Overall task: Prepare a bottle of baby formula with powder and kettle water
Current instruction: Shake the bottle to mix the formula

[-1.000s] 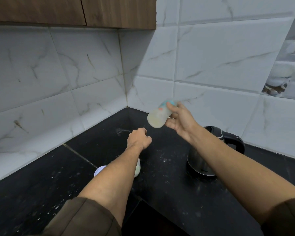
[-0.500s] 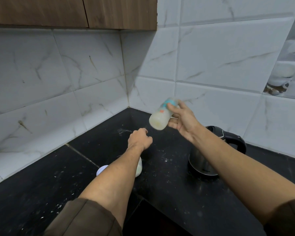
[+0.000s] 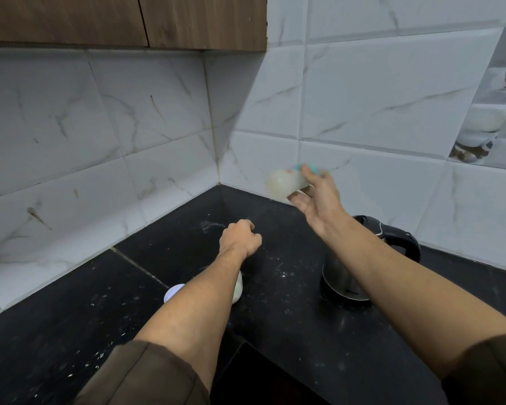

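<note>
My right hand (image 3: pixel 319 200) holds a baby bottle (image 3: pixel 285 184) in the air near the wall corner. The bottle lies almost on its side, blurred, full of pale milky liquid, with a teal ring at the end by my fingers. My left hand (image 3: pixel 240 239) hovers over the black counter as a fist with nothing in it. Under my left forearm stands a pale formula container (image 3: pixel 237 289) with a white lid (image 3: pixel 174 292) beside it, both partly hidden. A steel kettle (image 3: pixel 342 276) with a black handle stands at the right, partly behind my right forearm.
The black stone counter (image 3: pixel 70 317) is speckled with spilled powder. White marble tiles form the wall corner behind. A wooden cabinet (image 3: pixel 123 21) hangs above at the left. A dark recess (image 3: pixel 260 378) opens at the counter's near edge.
The bottle has tipped from slanted to nearly horizontal and shifted slightly up in my right hand, with motion blur. My left fist has stayed in place.
</note>
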